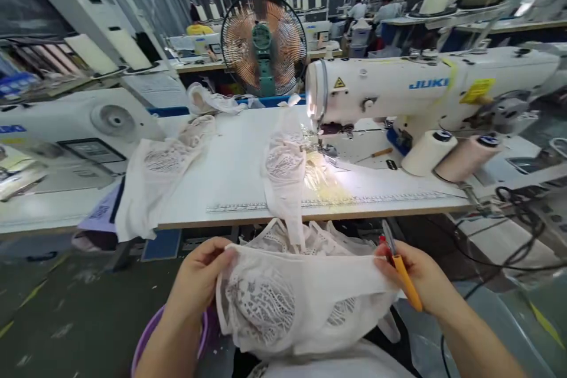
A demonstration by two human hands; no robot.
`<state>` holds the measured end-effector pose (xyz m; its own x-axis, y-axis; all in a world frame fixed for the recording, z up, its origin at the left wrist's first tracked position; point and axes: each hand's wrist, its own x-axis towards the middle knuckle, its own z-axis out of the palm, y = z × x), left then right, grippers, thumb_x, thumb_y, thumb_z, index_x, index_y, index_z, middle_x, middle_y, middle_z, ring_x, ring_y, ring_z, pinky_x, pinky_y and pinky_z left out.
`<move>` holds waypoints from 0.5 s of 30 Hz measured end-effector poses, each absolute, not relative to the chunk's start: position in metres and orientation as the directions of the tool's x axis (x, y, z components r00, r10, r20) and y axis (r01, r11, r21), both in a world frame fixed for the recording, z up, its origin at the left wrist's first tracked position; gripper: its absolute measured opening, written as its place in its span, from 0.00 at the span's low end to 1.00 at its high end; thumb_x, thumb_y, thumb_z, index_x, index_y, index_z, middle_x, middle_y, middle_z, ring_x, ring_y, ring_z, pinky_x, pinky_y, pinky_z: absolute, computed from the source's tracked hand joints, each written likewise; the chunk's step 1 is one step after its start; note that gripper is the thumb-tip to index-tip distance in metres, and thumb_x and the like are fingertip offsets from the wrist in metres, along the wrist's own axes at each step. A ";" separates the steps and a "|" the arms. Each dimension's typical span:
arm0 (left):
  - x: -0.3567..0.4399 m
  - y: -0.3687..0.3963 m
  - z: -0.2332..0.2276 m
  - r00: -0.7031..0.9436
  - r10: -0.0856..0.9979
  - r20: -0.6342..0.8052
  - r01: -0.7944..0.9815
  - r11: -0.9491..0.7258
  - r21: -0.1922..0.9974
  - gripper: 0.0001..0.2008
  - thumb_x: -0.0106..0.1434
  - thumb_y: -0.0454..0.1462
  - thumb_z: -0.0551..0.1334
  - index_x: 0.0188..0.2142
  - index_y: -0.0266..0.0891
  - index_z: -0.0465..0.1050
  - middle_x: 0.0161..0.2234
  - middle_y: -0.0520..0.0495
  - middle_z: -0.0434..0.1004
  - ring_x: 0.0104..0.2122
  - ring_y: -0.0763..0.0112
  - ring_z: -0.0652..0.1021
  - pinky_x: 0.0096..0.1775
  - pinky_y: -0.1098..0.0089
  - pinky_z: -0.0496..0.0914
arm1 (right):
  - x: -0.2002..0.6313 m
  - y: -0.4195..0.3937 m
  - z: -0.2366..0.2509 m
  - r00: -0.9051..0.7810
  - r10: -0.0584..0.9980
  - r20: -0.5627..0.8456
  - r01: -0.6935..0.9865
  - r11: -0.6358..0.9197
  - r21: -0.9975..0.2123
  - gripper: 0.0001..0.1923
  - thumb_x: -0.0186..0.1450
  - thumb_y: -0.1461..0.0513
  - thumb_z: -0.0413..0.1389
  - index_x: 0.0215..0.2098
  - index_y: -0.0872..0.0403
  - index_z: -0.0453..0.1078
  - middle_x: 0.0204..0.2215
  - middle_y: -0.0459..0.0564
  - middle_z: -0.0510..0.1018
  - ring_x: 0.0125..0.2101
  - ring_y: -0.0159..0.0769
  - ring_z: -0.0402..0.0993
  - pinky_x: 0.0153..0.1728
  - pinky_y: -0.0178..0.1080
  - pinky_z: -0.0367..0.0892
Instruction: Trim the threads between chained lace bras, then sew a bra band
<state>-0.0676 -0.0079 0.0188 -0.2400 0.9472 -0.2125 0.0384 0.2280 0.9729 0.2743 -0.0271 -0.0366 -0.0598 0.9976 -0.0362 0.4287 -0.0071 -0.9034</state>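
Note:
A white bra with lace cups is stretched between my two hands above my lap, below the table's front edge. My left hand pinches its upper left corner between thumb and fingers. At the other end, my right hand grips the bra's upper right edge. Tucked in that same hand are orange-handled thread snips, metal tip pointing up and a red part beside it. Another white lace bra piece lies by the sewing machine's needle and hangs over the table edge toward my lap.
A lit JUKI sewing machine stands on the white table, with thread cones at its right. More bra pieces drape over the edge at left. A fan stands behind. A purple bucket is below; cables hang right.

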 end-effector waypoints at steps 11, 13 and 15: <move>-0.068 -0.001 0.015 -0.196 0.968 -0.156 0.159 0.188 0.969 0.08 0.46 0.40 0.65 0.23 0.38 0.72 0.20 0.53 0.68 0.20 0.75 0.65 0.21 0.75 0.61 | 0.279 -0.013 -0.065 -0.078 0.986 -0.148 0.178 -0.132 -0.975 0.12 0.53 0.55 0.60 0.22 0.54 0.66 0.26 0.52 0.73 0.31 0.40 0.71 0.32 0.36 0.69; -0.068 -0.001 0.016 -0.191 0.968 -0.160 0.177 0.194 0.965 0.07 0.47 0.40 0.65 0.24 0.39 0.72 0.20 0.52 0.69 0.21 0.74 0.66 0.22 0.74 0.61 | 0.283 -0.010 -0.072 -0.056 0.972 -0.230 0.162 -0.219 -0.962 0.12 0.51 0.54 0.61 0.22 0.54 0.68 0.25 0.52 0.73 0.29 0.40 0.71 0.31 0.37 0.71; -0.068 -0.001 0.017 -0.188 0.968 -0.165 0.191 0.201 0.961 0.07 0.48 0.40 0.64 0.25 0.39 0.73 0.20 0.52 0.69 0.20 0.74 0.66 0.21 0.75 0.61 | 0.290 -0.007 -0.078 -0.057 0.931 -0.360 0.176 -0.345 -0.922 0.14 0.47 0.53 0.63 0.23 0.54 0.71 0.26 0.54 0.75 0.29 0.42 0.73 0.30 0.38 0.72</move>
<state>-0.0680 -0.0009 0.0174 -0.1877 0.9683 -0.1651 0.1909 0.2008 0.9608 0.2896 -0.0066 -0.0780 -0.0565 0.9313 -0.3598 0.1765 -0.3454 -0.9217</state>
